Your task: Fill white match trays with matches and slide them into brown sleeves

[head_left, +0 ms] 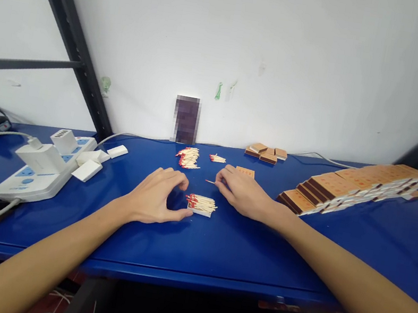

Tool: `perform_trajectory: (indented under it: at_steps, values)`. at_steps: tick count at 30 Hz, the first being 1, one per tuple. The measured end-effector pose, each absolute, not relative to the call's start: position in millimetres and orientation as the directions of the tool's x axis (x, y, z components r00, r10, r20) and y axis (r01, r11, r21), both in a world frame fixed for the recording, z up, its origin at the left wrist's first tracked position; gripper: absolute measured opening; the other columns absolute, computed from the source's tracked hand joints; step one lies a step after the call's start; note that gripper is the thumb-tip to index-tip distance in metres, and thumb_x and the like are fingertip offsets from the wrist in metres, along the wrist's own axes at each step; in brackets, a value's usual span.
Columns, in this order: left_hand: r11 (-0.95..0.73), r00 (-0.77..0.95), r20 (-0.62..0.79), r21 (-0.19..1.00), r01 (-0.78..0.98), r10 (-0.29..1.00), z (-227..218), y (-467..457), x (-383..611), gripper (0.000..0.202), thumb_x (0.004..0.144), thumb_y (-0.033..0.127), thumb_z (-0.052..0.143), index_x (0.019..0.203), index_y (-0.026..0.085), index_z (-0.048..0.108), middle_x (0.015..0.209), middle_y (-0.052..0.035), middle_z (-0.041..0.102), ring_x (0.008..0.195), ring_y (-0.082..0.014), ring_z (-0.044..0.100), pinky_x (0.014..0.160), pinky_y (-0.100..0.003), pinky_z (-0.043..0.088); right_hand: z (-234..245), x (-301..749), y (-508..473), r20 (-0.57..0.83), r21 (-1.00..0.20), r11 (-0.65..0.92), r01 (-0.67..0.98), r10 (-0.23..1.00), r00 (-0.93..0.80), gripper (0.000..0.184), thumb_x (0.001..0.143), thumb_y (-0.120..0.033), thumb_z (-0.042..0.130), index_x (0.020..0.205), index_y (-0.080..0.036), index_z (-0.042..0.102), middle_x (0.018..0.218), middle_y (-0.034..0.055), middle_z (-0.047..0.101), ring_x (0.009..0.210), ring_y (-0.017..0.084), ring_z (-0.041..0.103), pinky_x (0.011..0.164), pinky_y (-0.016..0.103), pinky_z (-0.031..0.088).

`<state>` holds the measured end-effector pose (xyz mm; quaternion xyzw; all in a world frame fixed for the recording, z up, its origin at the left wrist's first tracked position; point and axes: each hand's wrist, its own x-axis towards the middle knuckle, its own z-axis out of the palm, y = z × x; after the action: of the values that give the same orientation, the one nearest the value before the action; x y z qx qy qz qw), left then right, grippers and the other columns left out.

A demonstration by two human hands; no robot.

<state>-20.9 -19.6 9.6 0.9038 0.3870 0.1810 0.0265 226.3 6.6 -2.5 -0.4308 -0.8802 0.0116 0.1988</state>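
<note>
My left hand [159, 196] is open at the left end of a white matchbox tray [201, 212], its thumb and fingers apart. Red-tipped matches [202, 203] lie heaped in that tray, heads to the left. My right hand [243, 190] pinches a single match [210, 181] by its plain end, above and right of the tray. Behind my right hand a matchbox cover [245, 172] is partly hidden. Further back lie a larger pile of matches [189, 158] and a small group of matches [217, 158].
Stacked matchboxes [333, 184] stand in long rows on the right of the blue table [191, 256]. Several loose matchboxes [266, 153] lie by the wall. A white power strip [36, 174] with chargers and cables is on the left. A pixelated dark rectangle [186, 120] leans on the wall.
</note>
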Motion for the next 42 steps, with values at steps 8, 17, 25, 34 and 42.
perform_trajectory:
  at_steps: [8,17,25,34,42]
  values:
    - [-0.725,0.677,0.301,0.081,0.684,0.672,6.5,-17.7,-15.3,0.046,0.075,0.063,0.056,0.070,0.019,0.045,0.070,0.0002,0.054,0.069,-0.0174,0.045,0.072,-0.033,0.030,7.5,216.7,-29.4,0.358,-0.312,0.765,0.564,0.644,-0.676,0.012,0.092,-0.023,0.045,0.083,-0.019,0.052,0.088,0.0051,0.060,0.078,0.017,0.053,0.073,0.031,0.041]
    - [-0.783,0.745,0.256,0.090,0.616,0.616,9.8,-19.6,-16.6,0.028,0.092,0.041,0.043,0.079,0.018,0.052,0.073,-0.0005,0.057,0.072,-0.0171,0.047,0.070,-0.033,0.028,10.4,217.3,-34.0,0.318,-0.401,0.744,0.535,0.661,-0.680,0.034,0.084,-0.037,0.061,0.114,-0.021,0.056,0.105,0.0059,0.065,0.092,0.020,0.060,0.079,0.033,0.047]
    - [-0.814,0.786,0.215,0.142,0.563,0.580,10.8,-20.6,-16.6,0.028,0.098,0.032,0.034,0.083,0.019,0.053,0.075,-0.0018,0.056,0.072,-0.0174,0.047,0.071,-0.033,0.030,5.2,214.4,-31.4,0.351,-0.409,0.769,0.490,0.629,-0.694,0.026,0.083,-0.028,0.063,0.108,-0.020,0.062,0.101,0.0045,0.069,0.088,0.018,0.064,0.079,0.031,0.048]
    - [-0.699,0.700,0.204,0.454,0.552,0.685,9.0,-17.5,-16.7,0.028,0.091,0.045,0.046,0.080,0.019,0.045,0.070,0.0032,0.049,0.062,-0.0121,0.042,0.062,-0.026,0.033,3.9,216.1,-30.9,0.364,-0.423,0.802,0.422,0.577,-0.731,0.027,0.086,-0.025,0.060,0.112,-0.022,0.066,0.103,0.0049,0.071,0.090,0.018,0.066,0.079,0.031,0.051]
    - [-0.724,0.727,0.217,0.463,0.511,0.651,7.7,-15.0,-16.2,0.025,0.096,0.035,0.038,0.080,0.019,0.048,0.069,0.0032,0.049,0.063,-0.0118,0.042,0.067,-0.027,0.035,5.5,214.5,-33.6,0.329,-0.380,0.819,0.430,0.555,-0.764,0.031,0.088,-0.019,0.054,0.117,-0.024,0.064,0.113,0.0047,0.068,0.101,0.020,0.064,0.089,0.034,0.050]
